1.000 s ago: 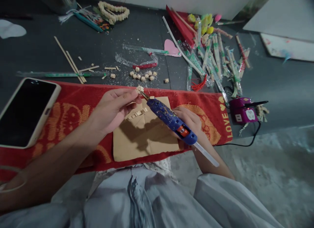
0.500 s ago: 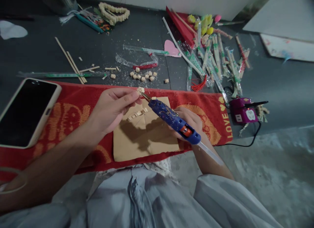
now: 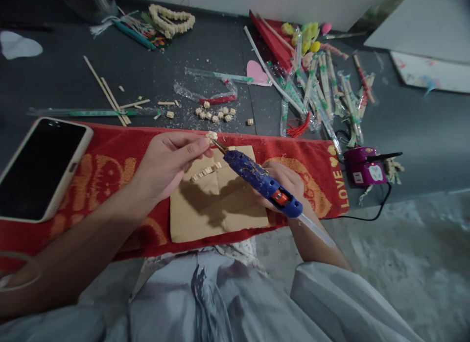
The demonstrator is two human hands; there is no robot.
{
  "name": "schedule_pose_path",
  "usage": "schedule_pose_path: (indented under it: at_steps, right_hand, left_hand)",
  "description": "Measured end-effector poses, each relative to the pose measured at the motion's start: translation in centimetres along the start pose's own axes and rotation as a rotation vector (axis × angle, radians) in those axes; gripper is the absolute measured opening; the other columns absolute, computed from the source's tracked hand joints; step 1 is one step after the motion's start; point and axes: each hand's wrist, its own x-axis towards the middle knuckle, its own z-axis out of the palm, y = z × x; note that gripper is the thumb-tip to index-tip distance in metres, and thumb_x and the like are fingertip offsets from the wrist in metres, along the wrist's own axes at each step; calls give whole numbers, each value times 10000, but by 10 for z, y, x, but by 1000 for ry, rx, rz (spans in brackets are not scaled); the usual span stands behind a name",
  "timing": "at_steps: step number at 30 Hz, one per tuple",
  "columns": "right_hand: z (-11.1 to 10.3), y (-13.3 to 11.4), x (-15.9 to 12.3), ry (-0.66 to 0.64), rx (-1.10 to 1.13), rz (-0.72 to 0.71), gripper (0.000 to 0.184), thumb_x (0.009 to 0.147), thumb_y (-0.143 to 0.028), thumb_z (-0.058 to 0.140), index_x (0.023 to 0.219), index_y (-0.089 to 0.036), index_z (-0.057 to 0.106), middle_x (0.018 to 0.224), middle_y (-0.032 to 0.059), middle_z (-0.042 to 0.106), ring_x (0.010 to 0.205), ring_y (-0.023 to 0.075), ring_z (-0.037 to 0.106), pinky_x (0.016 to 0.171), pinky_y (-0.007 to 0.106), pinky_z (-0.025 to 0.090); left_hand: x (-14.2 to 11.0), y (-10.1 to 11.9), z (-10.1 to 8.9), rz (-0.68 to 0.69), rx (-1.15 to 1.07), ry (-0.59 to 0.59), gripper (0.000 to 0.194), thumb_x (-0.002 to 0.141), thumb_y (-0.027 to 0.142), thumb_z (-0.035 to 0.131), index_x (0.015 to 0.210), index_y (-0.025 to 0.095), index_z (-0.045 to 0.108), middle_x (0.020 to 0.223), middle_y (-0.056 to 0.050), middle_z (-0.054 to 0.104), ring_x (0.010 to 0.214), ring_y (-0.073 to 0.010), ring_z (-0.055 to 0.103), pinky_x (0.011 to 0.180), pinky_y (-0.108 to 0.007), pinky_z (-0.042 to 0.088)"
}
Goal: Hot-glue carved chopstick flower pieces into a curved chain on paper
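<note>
Between the thumb and fingertips of my left hand (image 3: 174, 158) is a small pale wooden piece with a bumpy edge (image 3: 211, 136). My right hand (image 3: 282, 183) is wrapped round a blue hot glue gun (image 3: 253, 173), whose metal nozzle meets or nearly meets that piece. From the gun's rear end sticks a clear glue stick (image 3: 317, 229). Below both hands lies a square tan board (image 3: 220, 214) with faint crossing lines. A short row of small wooden pieces (image 3: 206, 171) sits on its upper left part.
A red towel (image 3: 121, 136) lies under the board, with a phone (image 3: 40, 170) at its left. Behind are several loose wooden pieces (image 3: 215, 115), thin sticks (image 3: 106, 92) and a heart-shaped ring of pieces (image 3: 171, 18). Wrapped sticks (image 3: 323, 82) and a purple plug box (image 3: 365, 165) are at right.
Hardly anything differs. Both hands, the glue gun and the wooden piece keep their places, and the whole view has shifted very slightly.
</note>
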Motion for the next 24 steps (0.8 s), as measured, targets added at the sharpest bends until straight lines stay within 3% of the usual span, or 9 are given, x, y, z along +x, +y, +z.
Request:
schedule_pose_path:
  at_steps: [8,15,24]
  right_hand:
    - [-1,2,2,21,11,-44,95,1146,-207,583,1176,-246,664,923,40,801,799,170,792,739,257,658]
    - [-1,3,4,26,8,-80,96,1162,-247,582,1185,-216,670,919,53,811,786,174,797,717,258,670]
    - [-1,3,3,26,11,-69,112,1186,-261,552,1182,-230,659,900,46,797,766,172,795,678,255,657]
  left_hand:
    - [-1,4,5,-30,-49,20,257,799,199,1026,652,203,815,691,-11,737,671,-109,640,645,-200,502]
    - [0,2,3,-31,-57,-16,259,817,230,1025,669,189,817,674,0,725,570,-79,550,565,-194,436]
    - [1,0,0,-22,-25,-1,277,842,241,1033,682,190,812,673,-1,711,602,-99,599,591,-212,459]
